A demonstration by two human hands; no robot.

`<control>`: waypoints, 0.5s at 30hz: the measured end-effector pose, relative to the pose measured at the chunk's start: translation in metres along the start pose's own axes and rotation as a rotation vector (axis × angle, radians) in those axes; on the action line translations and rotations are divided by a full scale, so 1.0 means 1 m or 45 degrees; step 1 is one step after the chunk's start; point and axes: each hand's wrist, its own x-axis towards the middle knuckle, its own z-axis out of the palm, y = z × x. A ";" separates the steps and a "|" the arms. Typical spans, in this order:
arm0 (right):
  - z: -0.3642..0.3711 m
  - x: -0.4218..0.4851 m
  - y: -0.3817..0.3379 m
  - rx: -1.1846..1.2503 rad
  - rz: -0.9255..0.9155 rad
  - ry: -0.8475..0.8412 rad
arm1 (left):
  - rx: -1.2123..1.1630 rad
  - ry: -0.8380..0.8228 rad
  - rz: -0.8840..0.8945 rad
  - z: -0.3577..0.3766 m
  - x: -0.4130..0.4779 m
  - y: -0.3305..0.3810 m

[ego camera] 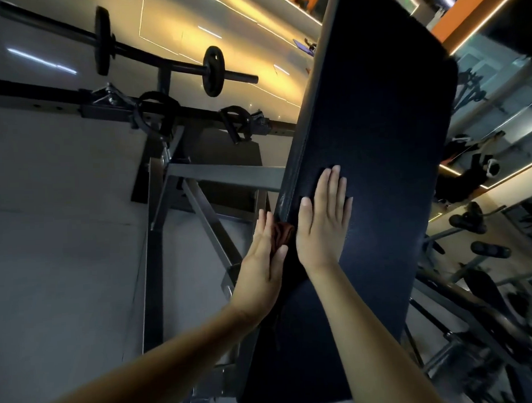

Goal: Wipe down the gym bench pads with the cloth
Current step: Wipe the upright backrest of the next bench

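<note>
A long dark blue bench pad point(374, 131) runs from the bottom middle up to the top right. My right hand point(322, 220) lies flat on its top surface near the left edge, fingers straight. My left hand point(265, 261) presses a small brown cloth point(282, 234) against the pad's left side wall with straight fingers. Most of the cloth is hidden between my two hands.
A grey steel bench frame point(215, 173) stands left of the pad. A barbell with black plates point(213, 71) rests on a rack behind it. Grey floor point(59, 269) spreads to the left. Other dark gym machines point(484, 284) crowd the right side.
</note>
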 end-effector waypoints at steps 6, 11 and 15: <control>0.005 -0.005 0.000 -0.001 0.018 0.084 | 0.028 -0.065 0.224 -0.007 0.093 0.046; 0.010 -0.005 0.005 -0.089 -0.009 0.139 | 0.069 -0.085 0.497 -0.008 0.106 0.037; 0.011 -0.003 0.006 -0.182 -0.028 0.160 | -0.005 -0.137 0.514 -0.007 0.045 -0.001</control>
